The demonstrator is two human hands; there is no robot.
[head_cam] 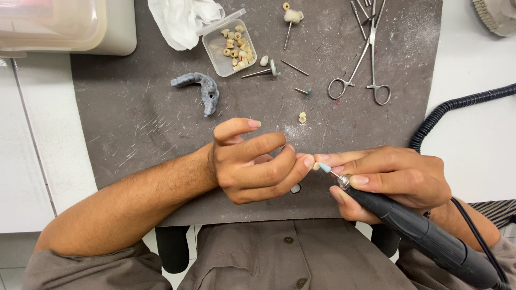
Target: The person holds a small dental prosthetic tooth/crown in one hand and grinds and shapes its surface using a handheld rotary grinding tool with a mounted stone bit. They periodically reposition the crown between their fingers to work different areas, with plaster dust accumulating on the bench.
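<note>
At frame centre, the left hand [252, 161] pinches a small tooth piece [316, 166]; the right hand [398, 180] grips a black rotary handpiece [424, 236], its tip touching the piece, over open grey worktop [134, 123].

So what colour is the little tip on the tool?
Pale blue tip, seen in the head view.

I'm seeing a white bench [473, 139] w/ a grey mat [134, 123] lying on it; resting on the mat: grey jaw-shaped cast [200, 86], clear box [228, 48] of small pieces, forceps [365, 59], loose burs [263, 71], crumpled tissue [183, 21]
</note>
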